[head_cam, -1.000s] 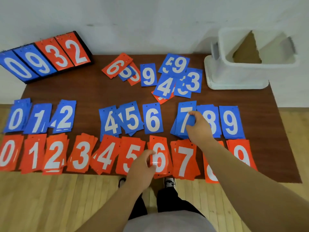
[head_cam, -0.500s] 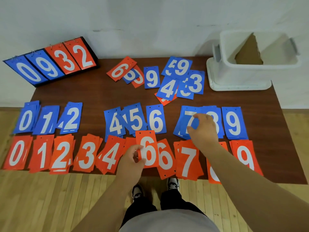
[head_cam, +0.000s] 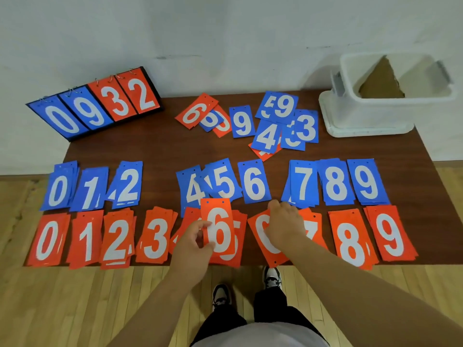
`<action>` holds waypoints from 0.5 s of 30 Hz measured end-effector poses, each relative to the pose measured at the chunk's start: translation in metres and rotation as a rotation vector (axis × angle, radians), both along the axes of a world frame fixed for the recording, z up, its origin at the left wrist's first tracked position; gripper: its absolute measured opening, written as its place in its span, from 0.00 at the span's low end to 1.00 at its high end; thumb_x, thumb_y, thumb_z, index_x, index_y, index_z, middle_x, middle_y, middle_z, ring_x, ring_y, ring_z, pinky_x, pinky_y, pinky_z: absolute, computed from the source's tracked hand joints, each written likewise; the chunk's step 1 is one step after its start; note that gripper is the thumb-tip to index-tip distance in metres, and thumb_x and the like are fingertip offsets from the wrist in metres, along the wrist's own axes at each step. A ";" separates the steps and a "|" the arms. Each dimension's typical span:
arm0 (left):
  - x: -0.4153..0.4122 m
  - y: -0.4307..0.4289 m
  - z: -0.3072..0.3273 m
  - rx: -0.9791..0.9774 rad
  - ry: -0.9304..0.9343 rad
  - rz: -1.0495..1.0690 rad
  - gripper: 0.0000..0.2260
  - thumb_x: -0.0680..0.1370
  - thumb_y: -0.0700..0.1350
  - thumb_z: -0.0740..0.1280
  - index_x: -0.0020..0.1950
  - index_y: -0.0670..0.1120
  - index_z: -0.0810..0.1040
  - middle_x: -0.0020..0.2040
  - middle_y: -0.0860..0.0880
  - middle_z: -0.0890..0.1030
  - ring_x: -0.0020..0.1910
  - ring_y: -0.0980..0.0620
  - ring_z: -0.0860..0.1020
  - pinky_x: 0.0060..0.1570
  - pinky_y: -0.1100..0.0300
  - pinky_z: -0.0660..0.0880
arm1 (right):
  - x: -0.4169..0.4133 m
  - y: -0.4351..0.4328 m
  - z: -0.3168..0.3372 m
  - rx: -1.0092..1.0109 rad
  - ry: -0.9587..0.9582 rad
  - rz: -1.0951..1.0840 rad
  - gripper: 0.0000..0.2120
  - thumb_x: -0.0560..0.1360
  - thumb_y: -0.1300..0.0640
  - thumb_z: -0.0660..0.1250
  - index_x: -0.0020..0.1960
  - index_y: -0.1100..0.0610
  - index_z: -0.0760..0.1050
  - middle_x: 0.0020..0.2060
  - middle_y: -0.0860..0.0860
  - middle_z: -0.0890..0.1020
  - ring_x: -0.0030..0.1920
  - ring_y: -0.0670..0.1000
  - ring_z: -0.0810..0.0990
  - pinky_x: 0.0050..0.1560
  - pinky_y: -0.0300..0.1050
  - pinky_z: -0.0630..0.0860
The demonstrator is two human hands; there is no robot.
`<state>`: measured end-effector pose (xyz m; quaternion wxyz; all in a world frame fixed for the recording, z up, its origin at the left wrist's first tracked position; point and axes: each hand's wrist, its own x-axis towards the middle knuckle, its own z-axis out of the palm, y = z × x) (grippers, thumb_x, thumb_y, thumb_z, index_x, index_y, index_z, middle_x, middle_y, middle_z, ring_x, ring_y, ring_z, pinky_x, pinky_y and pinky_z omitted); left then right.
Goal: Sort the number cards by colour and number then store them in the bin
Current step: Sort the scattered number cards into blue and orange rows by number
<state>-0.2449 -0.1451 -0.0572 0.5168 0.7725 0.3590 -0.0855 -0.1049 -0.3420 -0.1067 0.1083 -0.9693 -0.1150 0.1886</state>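
Now, left hand (head_cam: 193, 244): thumb and fingers pinch the left edge of an orange-red number card with a white 6 (head_cam: 220, 229), held upright over the red 5 pile.
Right side: the right hand (head_cam: 283, 221) lies knuckles up, fingers curled down onto the top of a tilted orange-red card (head_cam: 271, 249); whether it grips that card cannot be told.
Near row: orange-red card piles (head_cam: 155, 236), 0 to 9, along the front edge of the dark brown wooden worktop (head_cam: 155, 151).
Second row: blue card piles (head_cam: 253, 182), showing 0, 1, 2 and 4 to 9.
Back middle: a loose heap of mixed cards (head_cam: 265, 121).
Far right corner: a white plastic bin (head_cam: 363, 121), with brown cardboard inside.
Far left: a black flip scoreboard (head_cam: 95, 106) reading 0 9 3 2.
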 end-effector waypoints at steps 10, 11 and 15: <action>-0.027 0.046 -0.001 -0.009 -0.001 -0.062 0.17 0.79 0.43 0.73 0.59 0.62 0.73 0.61 0.57 0.76 0.61 0.52 0.77 0.44 0.67 0.80 | 0.002 0.024 0.008 0.057 0.132 -0.212 0.25 0.74 0.64 0.71 0.67 0.54 0.66 0.56 0.55 0.76 0.51 0.56 0.80 0.47 0.50 0.83; -0.026 0.048 0.000 -0.002 -0.004 -0.075 0.18 0.79 0.43 0.72 0.60 0.62 0.72 0.62 0.57 0.76 0.61 0.53 0.76 0.43 0.68 0.79 | 0.002 0.023 0.010 0.077 0.130 -0.231 0.25 0.74 0.64 0.72 0.67 0.53 0.66 0.56 0.55 0.77 0.51 0.55 0.80 0.46 0.50 0.84; -0.023 0.054 0.003 0.012 -0.031 -0.101 0.20 0.79 0.44 0.73 0.64 0.62 0.72 0.63 0.57 0.75 0.62 0.53 0.76 0.49 0.61 0.81 | 0.003 0.009 0.036 0.212 0.124 -0.299 0.23 0.76 0.64 0.70 0.65 0.49 0.67 0.51 0.51 0.79 0.43 0.49 0.80 0.37 0.44 0.81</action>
